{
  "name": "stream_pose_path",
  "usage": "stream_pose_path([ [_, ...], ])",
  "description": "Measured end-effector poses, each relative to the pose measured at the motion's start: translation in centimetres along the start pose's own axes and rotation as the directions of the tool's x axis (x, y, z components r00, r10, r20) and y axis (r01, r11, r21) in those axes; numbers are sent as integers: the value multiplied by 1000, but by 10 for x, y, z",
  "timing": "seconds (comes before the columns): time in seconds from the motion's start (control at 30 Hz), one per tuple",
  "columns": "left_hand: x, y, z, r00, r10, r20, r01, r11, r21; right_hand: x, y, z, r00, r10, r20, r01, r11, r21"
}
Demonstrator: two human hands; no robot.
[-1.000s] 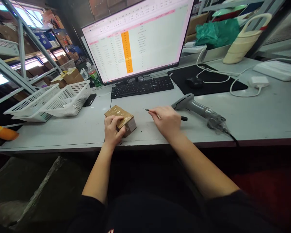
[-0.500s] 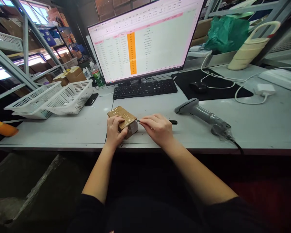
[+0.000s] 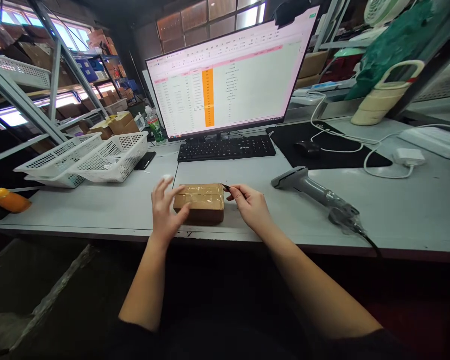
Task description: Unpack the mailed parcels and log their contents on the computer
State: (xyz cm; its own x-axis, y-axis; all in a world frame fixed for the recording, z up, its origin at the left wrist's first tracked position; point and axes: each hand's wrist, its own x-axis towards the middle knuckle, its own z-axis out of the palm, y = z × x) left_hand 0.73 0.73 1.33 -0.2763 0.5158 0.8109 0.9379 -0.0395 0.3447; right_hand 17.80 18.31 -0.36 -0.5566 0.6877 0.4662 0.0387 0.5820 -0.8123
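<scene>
A small cardboard box (image 3: 199,197), its top covered in shiny tape, lies flat near the front edge of the desk. My left hand (image 3: 165,212) is at the box's left end with fingers spread, the thumb over its near left corner; whether it touches the box I cannot tell. At the far right corner, my right hand (image 3: 252,206) pinches a slim, dark craft knife (image 3: 227,187). Its tip meets the box's edge there, and the rest is hidden by my fingers.
A grey barcode scanner (image 3: 317,192) lies right of my hands. Behind the box stand a keyboard (image 3: 227,148) and a monitor (image 3: 243,90). White baskets (image 3: 112,160) and a phone (image 3: 145,161) sit at the left. A mouse (image 3: 307,148) and white cables occupy the right.
The box has been turned so its long side faces me. My left hand has loosened its grip and spread its fingers. The knife has moved to the far right corner, and the view has tilted up.
</scene>
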Motion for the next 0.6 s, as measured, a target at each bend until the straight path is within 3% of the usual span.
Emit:
stream_pose_path([
  [0.1,-6,-37,5,970,-106,218,158,960,-233,4,-2,5,999,13,36,-14,1000,21],
  [0.17,-14,-46,11,955,-131,265,210,931,-298,7,-2,5,998,11,58,-13,999,34],
  [0.3,-28,-32,15,970,-97,221,158,948,-277,6,-9,-1,999,-54,-8,54,997,46],
  [0.37,-32,-21,14,975,-28,220,88,959,-270,1,-20,-5,981,-192,-36,189,978,-86],
  [0.43,-36,-15,13,975,50,217,11,963,-269,-6,-34,-7,924,-381,23,369,876,-309],
  [0.5,-39,-13,14,975,111,192,-60,965,-255,-13,-47,-5,829,-543,138,534,691,-488],
  [0.6,-42,-13,18,975,170,146,-138,969,-206,-19,-57,1,702,-650,290,669,462,-582],
])
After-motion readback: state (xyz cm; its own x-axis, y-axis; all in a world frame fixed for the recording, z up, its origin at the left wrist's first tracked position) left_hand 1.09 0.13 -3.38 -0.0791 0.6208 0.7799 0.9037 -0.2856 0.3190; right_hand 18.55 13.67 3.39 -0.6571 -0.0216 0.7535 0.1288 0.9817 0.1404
